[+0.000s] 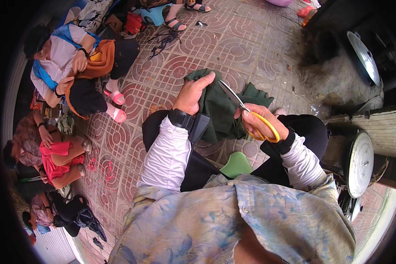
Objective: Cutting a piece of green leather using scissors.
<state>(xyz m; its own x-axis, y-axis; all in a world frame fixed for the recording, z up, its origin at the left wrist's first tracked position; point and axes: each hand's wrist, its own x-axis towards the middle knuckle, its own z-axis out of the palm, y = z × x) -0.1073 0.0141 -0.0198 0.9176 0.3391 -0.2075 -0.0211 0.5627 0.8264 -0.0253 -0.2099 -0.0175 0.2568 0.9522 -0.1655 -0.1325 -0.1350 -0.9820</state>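
Dark green cloth hangs in folds between my knees, its far right edge ragged. My left hand is closed on its upper left part, with the thumb stretched along the top. In my right hand is a pair of scissors with yellow handles. My fingers are in and around the handle loops, and the blades point up and left over the cloth, slightly parted. From this view I cannot tell whether the blades touch the fabric.
A green plastic seat shows between my legs. Several people sit along the left, one with orange cloth. Right of me stand large pots with metal lids. Dark scraps lie on the patterned paving, near a blue stool.
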